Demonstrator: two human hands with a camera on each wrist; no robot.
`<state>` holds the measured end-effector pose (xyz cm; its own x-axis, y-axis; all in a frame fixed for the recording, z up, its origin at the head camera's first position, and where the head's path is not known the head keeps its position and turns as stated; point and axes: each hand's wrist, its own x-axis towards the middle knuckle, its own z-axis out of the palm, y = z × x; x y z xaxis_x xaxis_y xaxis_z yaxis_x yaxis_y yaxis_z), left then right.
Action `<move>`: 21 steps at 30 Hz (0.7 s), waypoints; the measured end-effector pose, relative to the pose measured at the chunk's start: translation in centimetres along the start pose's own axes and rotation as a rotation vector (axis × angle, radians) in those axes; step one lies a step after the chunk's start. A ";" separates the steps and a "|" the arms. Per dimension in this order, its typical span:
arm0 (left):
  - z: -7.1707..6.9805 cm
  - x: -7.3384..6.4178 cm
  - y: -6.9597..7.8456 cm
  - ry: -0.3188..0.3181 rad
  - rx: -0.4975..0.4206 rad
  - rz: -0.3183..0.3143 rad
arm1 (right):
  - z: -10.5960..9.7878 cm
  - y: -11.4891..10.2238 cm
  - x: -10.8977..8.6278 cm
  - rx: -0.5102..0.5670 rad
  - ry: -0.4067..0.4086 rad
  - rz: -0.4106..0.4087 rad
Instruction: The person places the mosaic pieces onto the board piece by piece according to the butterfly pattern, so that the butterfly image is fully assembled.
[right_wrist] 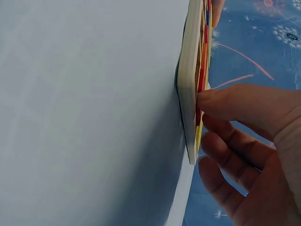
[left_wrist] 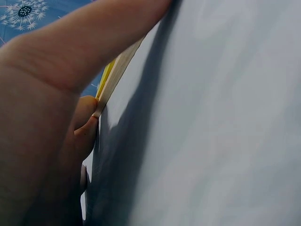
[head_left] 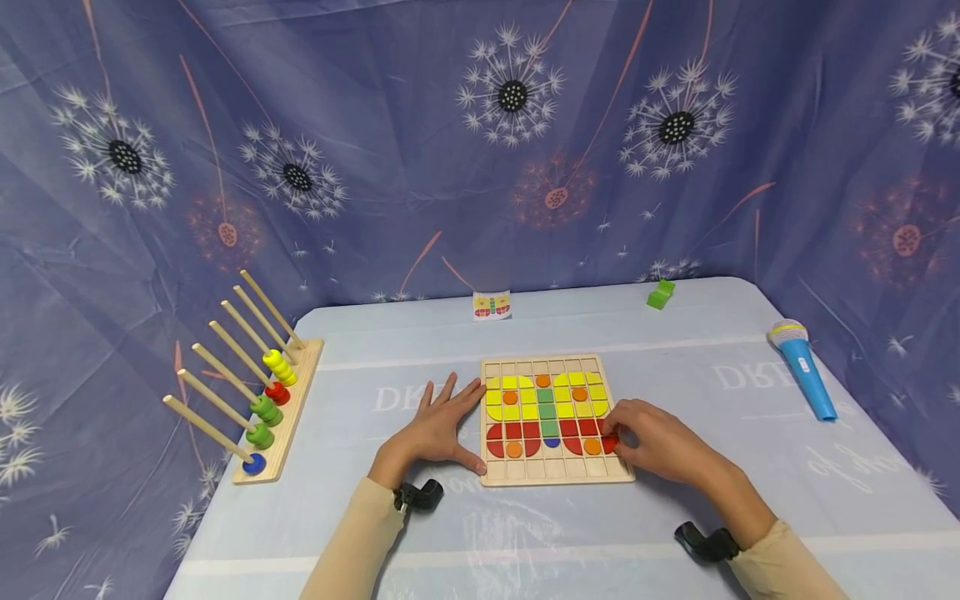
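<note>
A wooden grid board (head_left: 557,481) lies flat on the table, filled with yellow, red, green, orange and blue tiles in a butterfly pattern. At its left edge my left hand (head_left: 442,425) rests with fingers spread, index fingertip and thumb tip against the frame. My right hand (head_left: 663,437) bends over the lower right side, thumb and index finger pinching a red quarter-round tile (head_left: 611,444) at the corner of the red wing. From the right wrist view, the thumb presses on this red tile (right_wrist: 198,115), which sits at the board's surface; the index fingertip is partly hidden behind it.
To the left stands a wooden peg rack (head_left: 296,400) with colored beads on its upright rods. A small butterfly picture card (head_left: 492,307) lies behind the board. Toward the back right is a green block (head_left: 661,294), and a blue toy microphone (head_left: 806,375) lies near the right edge.
</note>
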<state>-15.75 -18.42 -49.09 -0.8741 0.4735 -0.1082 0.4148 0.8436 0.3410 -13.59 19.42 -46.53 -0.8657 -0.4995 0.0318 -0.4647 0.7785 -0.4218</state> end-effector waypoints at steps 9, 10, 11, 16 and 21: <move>0.1 0.2 -0.3 0.003 -0.001 0.007 | 0.0 0.3 -0.1 -0.005 0.018 0.018; 0.1 0.2 -0.4 0.000 0.000 0.006 | 0.0 0.4 -0.2 0.001 0.021 0.021; 0.1 0.1 -0.4 0.002 -0.003 0.008 | 0.0 0.4 -0.3 0.007 0.025 0.020; 0.1 -0.2 -0.6 0.007 -0.009 0.004 | 0.2 0.7 -0.5 0.059 0.020 -0.007; 0.1 -0.2 -0.8 0.013 -0.011 0.001 | 0.2 0.8 -0.4 0.073 0.025 -0.014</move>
<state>-15.87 -19.14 -49.38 -0.8768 0.4712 -0.0957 0.4131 0.8401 0.3516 -13.60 20.20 -47.08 -0.8640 -0.4998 0.0602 -0.4627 0.7413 -0.4862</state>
